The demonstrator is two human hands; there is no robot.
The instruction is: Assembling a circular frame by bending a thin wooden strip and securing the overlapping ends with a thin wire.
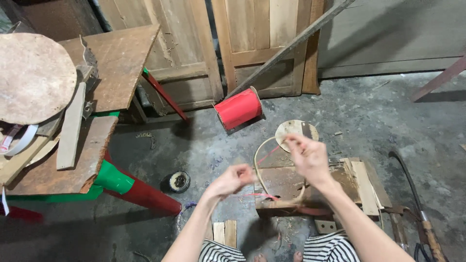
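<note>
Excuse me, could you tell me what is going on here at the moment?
A seated person works over a low wooden block on the concrete floor. The left hand pinches a thin red strand and the right hand is raised above it, beside a bent cane loop. A red spool lies further back; a cluttered wooden table stands to the left.

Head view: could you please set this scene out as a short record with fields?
Setting: workshop with a concrete floor
Left hand: pinching a thin red strand
Right hand: raised, fingers curled by a bent cane loop
Under the hands: low wooden block
Behind: red spool lying on its side
Left side: cluttered wooden bench
</note>
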